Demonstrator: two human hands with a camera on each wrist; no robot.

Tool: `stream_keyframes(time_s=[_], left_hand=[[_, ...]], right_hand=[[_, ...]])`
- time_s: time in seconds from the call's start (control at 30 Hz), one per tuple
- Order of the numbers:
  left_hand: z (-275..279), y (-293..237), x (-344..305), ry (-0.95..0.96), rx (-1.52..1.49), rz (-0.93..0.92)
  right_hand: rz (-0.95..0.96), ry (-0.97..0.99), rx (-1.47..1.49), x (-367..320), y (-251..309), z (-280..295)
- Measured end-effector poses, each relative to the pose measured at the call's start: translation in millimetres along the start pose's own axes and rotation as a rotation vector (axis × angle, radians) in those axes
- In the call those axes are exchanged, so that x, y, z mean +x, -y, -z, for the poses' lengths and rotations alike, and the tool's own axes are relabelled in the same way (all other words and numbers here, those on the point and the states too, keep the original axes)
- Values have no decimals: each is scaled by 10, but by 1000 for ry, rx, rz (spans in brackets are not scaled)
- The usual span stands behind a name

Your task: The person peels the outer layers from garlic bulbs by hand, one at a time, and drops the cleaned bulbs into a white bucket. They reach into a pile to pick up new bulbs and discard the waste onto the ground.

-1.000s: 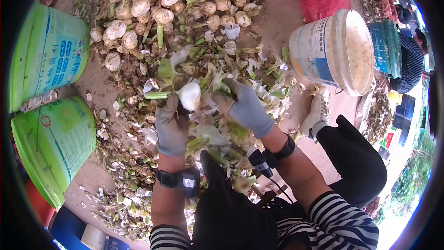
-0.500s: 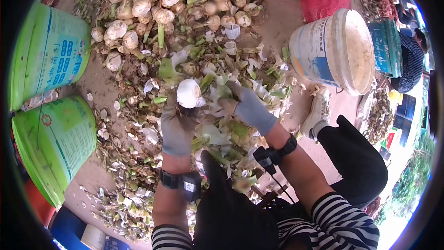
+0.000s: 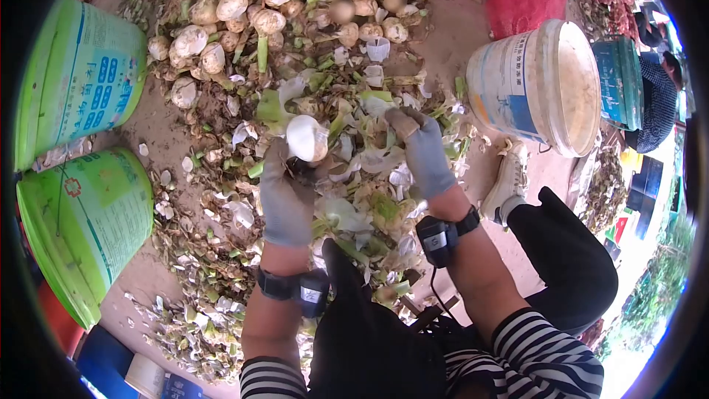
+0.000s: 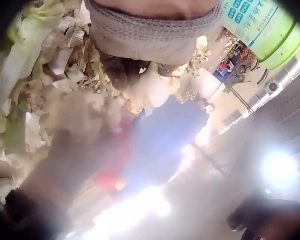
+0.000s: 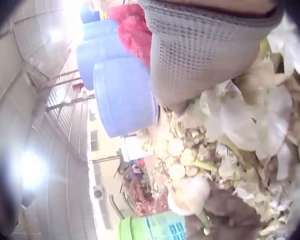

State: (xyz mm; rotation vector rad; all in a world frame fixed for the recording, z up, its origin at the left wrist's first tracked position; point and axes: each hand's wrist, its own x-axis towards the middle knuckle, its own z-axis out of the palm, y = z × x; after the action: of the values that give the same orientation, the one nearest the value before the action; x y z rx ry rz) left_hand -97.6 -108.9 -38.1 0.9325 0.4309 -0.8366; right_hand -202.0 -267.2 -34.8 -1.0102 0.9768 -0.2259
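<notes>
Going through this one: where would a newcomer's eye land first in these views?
Probably on the white garlic bulb held in the gloved left hand, near the middle of the head view, bright against scattered peelings. Next, perhaps, the two green buckets along that view's left edge, and the red netting at its top, right of centre.

The garlic bulb is white, the gloves grey, the wrist straps black, the sleeves striped black and white, the scraps mixed white, brown and green, one lime-green bucket bears a turquoise label, another green bucket a red cross, and the mesh is pinkish red.
</notes>
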Motion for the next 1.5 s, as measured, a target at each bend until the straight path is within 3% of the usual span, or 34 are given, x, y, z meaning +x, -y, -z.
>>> stream_keyframes(time_s=[0.03, 0.07, 0.17, 0.23, 0.33, 0.37, 0.4, 0.43, 0.5, 0.6, 0.63, 0.67, 0.73, 0.77, 0.8, 0.9, 1.03, 1.1, 1.2, 1.23, 1.27, 1.33, 1.37, 1.43, 1.5], left_hand=[[27, 1, 24, 25, -15, -4], [36, -11, 12, 23, -12, -3], [29, -1, -15, 31, 67, -12], [77, 90, -12, 14, 312, -132], [119, 104, -56, 44, 373, -138], [113, 60, -50, 24, 258, 12], [96, 29, -46, 20, 259, 9], [78, 8, -50, -4, 101, 73], [66, -77, -57, 22, -113, 169], [88, -85, -67, -2, -93, 147], [80, -82, -91, 1, -93, 150], [59, -78, -106, 15, -65, 123], [32, -58, -129, 27, -41, 96], [31, -45, -145, -47, -27, 85], [44, -41, -162, -122, -13, 74], [252, 19, -163, -79, 164, 27], [271, -27, -240, -5, 157, -10], [293, -36, -275, 43, 88, 13], [346, -81, -288, 91, 51, -18], [425, -92, -257, 86, 8, 18], [462, -105, -235, 84, -34, 50], [399, -116, -249, 9, -46, 36], [420, -102, -247, -9, -17, 20], [440, -86, -275, -28, 14, 10], [439, -66, -312, 131, 256, -101]], right_hand=[[127, 37, -327, 4, -5, 23], [124, 37, -325, -26, -31, 12], [181, 199, -707, -113, 62, -107], [230, 183, -766, -101, -29, -258], [239, 231, -797, -4, -52, -320], [324, 219, -716, 51, -136, -301], [405, 206, -635, 93, -209, -281], [403, 212, -633, 119, -229, -236], [286, -5, -494, 184, -217, -102], [267, 85, -497, 115, -334, -38], [486, 69, -728, 90, -354, -105], [492, 67, -732, 30, -345, -124], [255, 156, -856, -219, -21, -360], [425, 156, -983, -208, -72, -377], [424, 159, -985, -230, -47, -452], [630, 180, -1258, -262, 30, -636], [624, 379, -1205, -52, -11, -509], [505, 281, -1025, 106, -37, -357], [608, 135, -1166, 134, -113, -246], [488, 182, -1161, 77, -75, -240], [487, 181, -1161, 75, -120, -227], [287, 233, -612, 93, -170, -290], [289, 236, -610, 70, -190, -296], [305, 440, -442, -109, -58, -455], [353, 416, -598, -199, -71, -558]])
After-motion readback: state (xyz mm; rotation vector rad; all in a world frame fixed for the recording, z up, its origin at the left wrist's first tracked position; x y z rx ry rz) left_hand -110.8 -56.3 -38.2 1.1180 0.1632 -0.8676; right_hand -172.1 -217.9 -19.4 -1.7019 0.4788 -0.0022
